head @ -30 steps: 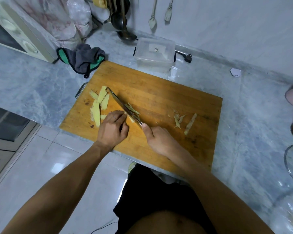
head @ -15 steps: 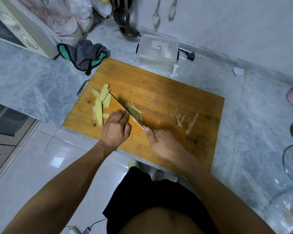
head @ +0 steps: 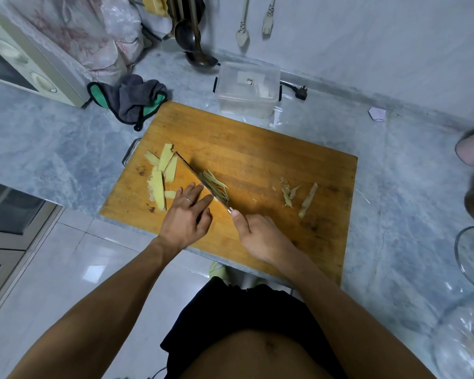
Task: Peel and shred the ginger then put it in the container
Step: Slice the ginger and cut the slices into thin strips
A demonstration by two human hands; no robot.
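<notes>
Head view showed the knife set edge-down on the board, with a pile of shreds lying against the right face of its blade. Compared with the picture a second earlier, that pile had grown and spread further from the blade, and the left hand had gone from a curled claw to fingers stretched nearly flat, pressing down on the board just left of the blade. In the inspector's judgement, shredding was well under way but unfinished: several uncut slices lay to the left of the knife, and nothing had reached the container, which stood beyond the board's far edge. The right hand was closed round the knife handle, thumb extended toward the blade; the handle itself was hidden under the hand. Whatever slice the left fingers were pinning was covered by them and could not be confirmed. Peel scraps lay well apart on the board's right side. The container's contents could not be made out through its cloudy walls.
</notes>
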